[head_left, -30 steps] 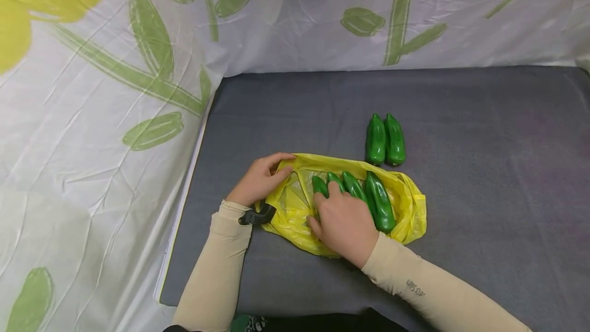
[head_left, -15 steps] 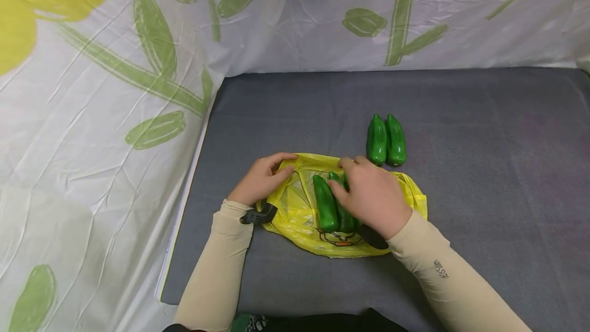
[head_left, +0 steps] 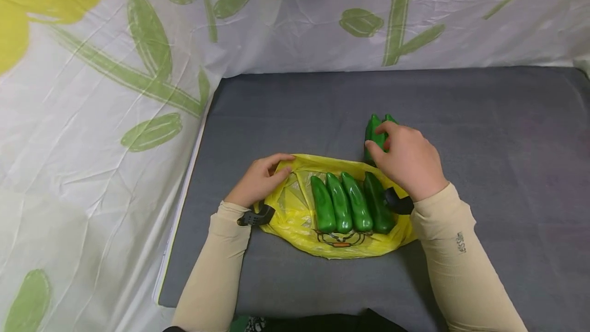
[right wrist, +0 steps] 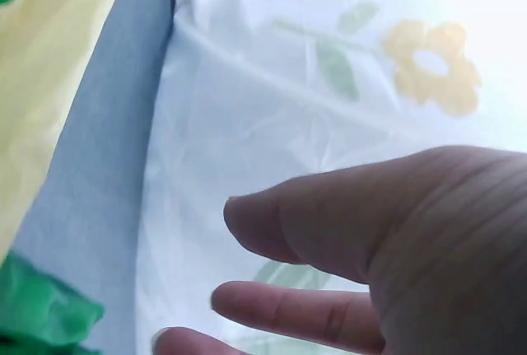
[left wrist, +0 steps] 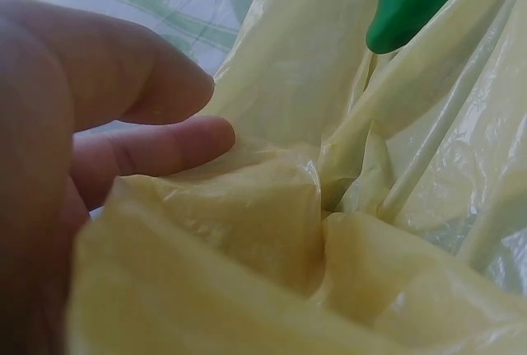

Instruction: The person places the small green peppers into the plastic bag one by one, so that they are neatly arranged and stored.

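Several glossy green peppers [head_left: 341, 204] lie side by side on a yellow plastic bag [head_left: 290, 219]. Two more green peppers [head_left: 372, 129] lie just beyond the bag, the right one mostly hidden behind my right hand [head_left: 409, 160]. That hand is over this pair with thumb and fingers spread apart; in the right wrist view, nothing sits between its thumb [right wrist: 272, 223] and fingers. My left hand [head_left: 260, 181] rests at the bag's left end. Close up in the left wrist view, its extended fingers [left wrist: 165, 145] touch the yellow plastic, and a fold covers part of the hand.
A dark grey cloth [head_left: 498, 178] covers the table. White fabric with printed leaves [head_left: 295, 24] rises along the back and left sides. Black wrist bands [head_left: 255, 215] sit on both wrists, the right one overlapping the bag's right end.
My right hand has moved from the peppers in the bag, right and away from the body, to the pair beyond it. The bagged peppers are uncovered. My left hand stays put.
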The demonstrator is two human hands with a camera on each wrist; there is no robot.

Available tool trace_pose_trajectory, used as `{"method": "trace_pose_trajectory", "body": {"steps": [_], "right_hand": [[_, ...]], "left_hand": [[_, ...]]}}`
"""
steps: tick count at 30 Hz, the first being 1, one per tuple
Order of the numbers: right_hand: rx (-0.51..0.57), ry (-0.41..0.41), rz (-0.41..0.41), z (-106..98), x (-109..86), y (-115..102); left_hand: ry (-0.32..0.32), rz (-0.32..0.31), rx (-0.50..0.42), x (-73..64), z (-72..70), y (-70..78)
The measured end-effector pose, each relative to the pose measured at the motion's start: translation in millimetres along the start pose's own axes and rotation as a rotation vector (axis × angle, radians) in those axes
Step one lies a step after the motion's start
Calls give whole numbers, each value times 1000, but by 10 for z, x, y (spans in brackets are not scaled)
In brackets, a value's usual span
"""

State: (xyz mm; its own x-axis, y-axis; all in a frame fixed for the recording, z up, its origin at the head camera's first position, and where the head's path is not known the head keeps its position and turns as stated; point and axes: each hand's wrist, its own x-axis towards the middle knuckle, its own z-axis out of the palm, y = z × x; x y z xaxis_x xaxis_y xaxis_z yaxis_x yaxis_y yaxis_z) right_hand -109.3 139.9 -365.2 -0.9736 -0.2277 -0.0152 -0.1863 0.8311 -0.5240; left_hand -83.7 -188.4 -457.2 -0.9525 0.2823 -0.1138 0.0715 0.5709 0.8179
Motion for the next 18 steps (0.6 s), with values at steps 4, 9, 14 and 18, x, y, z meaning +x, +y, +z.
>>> {"method": "trace_pose_trajectory", "body": {"steps": [4,9,14,18], "right_hand": [[27,4,28,-5,76,119],[51,17,72,9,165,311],[53,16,119,35,245,493],[43,-14,156,59,278,590]], "left_hand": [[6,-13,1,-31,-34,10],[12,-16,3,-34,-29,-12],[17,-9,-6,-11,-5,-16],[14,-6,-4,12,12,-15]]}}
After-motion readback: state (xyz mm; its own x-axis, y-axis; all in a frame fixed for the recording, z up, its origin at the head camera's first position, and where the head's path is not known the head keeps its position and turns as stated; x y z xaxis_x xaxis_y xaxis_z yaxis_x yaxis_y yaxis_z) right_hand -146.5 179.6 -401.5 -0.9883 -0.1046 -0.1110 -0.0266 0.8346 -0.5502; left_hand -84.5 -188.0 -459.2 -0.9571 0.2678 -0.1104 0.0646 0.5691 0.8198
